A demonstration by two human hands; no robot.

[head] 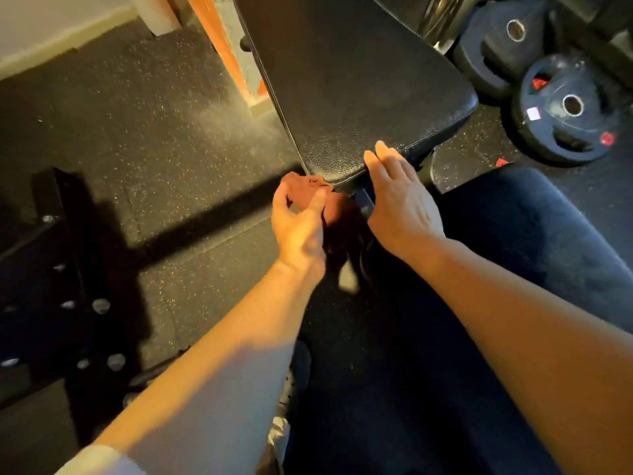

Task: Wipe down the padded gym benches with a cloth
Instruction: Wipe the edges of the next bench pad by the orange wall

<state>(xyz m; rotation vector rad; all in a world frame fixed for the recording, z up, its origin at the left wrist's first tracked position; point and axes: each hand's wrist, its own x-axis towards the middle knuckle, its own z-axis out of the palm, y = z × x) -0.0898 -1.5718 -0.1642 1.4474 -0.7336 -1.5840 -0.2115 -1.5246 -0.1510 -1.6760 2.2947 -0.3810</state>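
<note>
Cloth (317, 197) half hidden in curled left hand (299, 224) at bench (356, 97) corner; right hand (399, 197) flat, empty.

Bench pad (346, 80) cut off at top, cloth (317, 193) partly hidden by left hand (299, 228)

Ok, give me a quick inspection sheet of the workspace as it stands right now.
Surface: black padded bench, textured top, near end facing the person.
Job's things: reddish cloth bunched at the bench's near left corner.
Clutter: weight plates on the floor to the right of the bench.
Hands: left hand grips the cloth; right hand open, fingers resting on the bench's near edge.
Cables: nothing seen.
Surroundings: speckled rubber floor, orange frame post, dark rack at left.
</note>
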